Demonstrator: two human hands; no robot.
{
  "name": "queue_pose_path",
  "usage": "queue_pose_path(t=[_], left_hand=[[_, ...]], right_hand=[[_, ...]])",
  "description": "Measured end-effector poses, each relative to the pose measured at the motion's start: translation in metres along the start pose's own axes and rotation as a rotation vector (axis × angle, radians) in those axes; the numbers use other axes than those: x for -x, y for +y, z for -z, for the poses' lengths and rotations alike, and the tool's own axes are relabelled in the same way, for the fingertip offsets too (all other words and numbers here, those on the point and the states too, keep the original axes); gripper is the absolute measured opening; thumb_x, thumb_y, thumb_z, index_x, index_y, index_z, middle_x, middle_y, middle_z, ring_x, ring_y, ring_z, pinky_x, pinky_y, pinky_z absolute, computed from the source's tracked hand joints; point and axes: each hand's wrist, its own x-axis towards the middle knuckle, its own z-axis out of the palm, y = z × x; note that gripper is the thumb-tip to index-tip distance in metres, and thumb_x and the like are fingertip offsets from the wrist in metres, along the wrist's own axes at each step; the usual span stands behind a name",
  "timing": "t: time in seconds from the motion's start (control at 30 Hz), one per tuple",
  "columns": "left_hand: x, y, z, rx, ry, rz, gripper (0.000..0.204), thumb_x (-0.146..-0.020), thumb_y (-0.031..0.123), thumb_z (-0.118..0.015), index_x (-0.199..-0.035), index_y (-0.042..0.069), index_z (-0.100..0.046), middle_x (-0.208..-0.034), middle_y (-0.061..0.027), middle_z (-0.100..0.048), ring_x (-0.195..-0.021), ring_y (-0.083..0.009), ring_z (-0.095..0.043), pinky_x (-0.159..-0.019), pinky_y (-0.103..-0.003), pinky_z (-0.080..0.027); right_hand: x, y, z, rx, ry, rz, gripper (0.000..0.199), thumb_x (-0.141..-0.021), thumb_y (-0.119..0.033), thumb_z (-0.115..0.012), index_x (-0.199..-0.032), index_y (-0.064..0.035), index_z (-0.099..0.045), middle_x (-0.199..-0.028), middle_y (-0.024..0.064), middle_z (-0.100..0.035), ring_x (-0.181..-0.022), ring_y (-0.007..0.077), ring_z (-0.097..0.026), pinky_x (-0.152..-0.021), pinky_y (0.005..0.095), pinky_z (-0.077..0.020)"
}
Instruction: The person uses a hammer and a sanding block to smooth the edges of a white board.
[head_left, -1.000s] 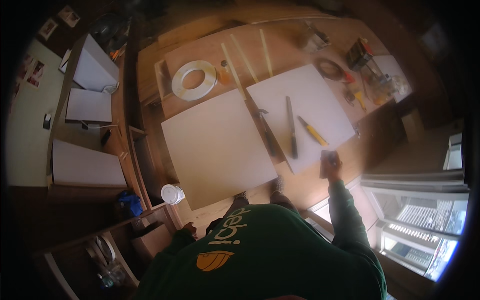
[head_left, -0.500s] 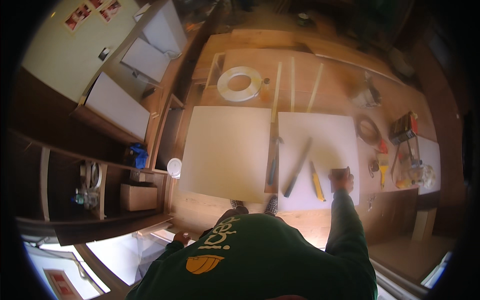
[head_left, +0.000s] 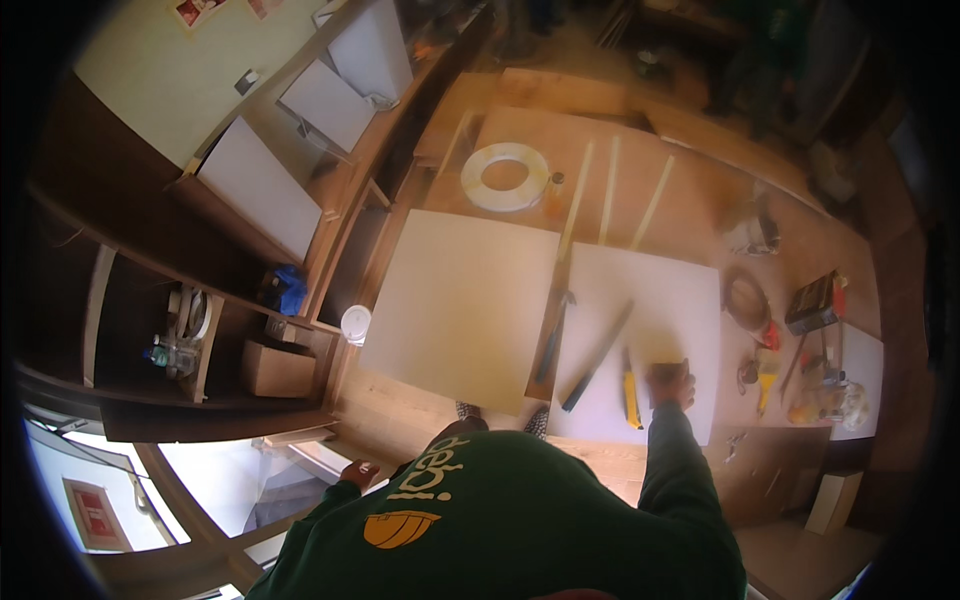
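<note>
My right hand is closed around a dark brown block over the near right part of a white board. Just left of the block lies a yellow utility knife. Farther left on the same board rests a long, thin tool with a dark handle, its kind unclear. My left hand hangs low at my left side, away from the table, its fingers curled; whatever they might hold is too small to make out. A blue-handled hammer lies in the gap beside a second white board.
On the brown table are a roll of pale edging tape, thin wooden strips, a brown coil, a yellow paintbrush, a red-and-black box and a can. Cabinet shelving stands left.
The view has turned a little. My right hand, with the block, has shifted left on the board, closer to the utility knife. The tools lie as before; my left hand still hangs at my side.
</note>
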Motion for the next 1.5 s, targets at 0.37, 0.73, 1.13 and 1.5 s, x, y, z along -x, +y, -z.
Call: queue_pose_path(t=[0.37,0.73,1.13,1.5], left_hand=[[-0.226,0.207,0.065,0.056,0.425,-0.785,0.045,-0.088,0.037,-0.075,-0.115,0.001,-0.07,-0.102,-0.0192,-0.072,-0.102,-0.0378,-0.065,-0.095,-0.048,-0.05],[-0.382,0.441,0.03,-0.038,0.474,-0.756,0.072,-0.093,0.052,-0.06,-0.148,0.006,-0.047,-0.161,-0.0191,-0.033,-0.15,-0.0372,-0.027,-0.123,-0.059,-0.011],[-0.398,0.447,0.033,-0.128,0.357,-0.692,0.083,-0.092,0.058,-0.057,-0.155,0.008,-0.038,-0.166,-0.0151,-0.027,-0.154,-0.0349,-0.021,-0.124,-0.058,-0.009],[-0.392,0.461,0.028,-0.135,0.302,-0.726,0.084,-0.092,0.058,-0.055,-0.155,0.006,-0.038,-0.166,-0.0173,-0.025,-0.155,-0.0363,-0.019,-0.123,-0.061,-0.008]], right_hand=[[0.005,-0.031,-0.014,-0.011,0.208,0.192,0.059,-0.082,-0.055,-0.072,-0.124,-0.0154,-0.061,-0.125,0.0187,-0.063,-0.118,0.0367,-0.059,-0.103,0.0524,-0.0428],[0.021,-0.432,-0.028,-0.183,-0.347,1.09,0.041,-0.088,-0.026,-0.069,-0.125,-0.0077,-0.064,-0.107,0.0161,-0.067,-0.105,0.0345,-0.063,-0.095,0.0429,-0.0504],[-0.088,-0.677,-0.097,0.429,-0.304,1.035,0.049,-0.075,-0.018,-0.073,-0.123,-0.0092,-0.067,-0.131,0.0137,-0.062,-0.128,0.0323,-0.057,-0.104,0.0538,-0.0449],[-0.126,-0.675,-0.111,0.525,-0.322,1.154,0.066,-0.061,-0.026,-0.089,-0.12,-0.0048,-0.069,-0.121,0.0194,-0.069,-0.115,0.0339,-0.066,-0.1,0.0456,-0.0497]])
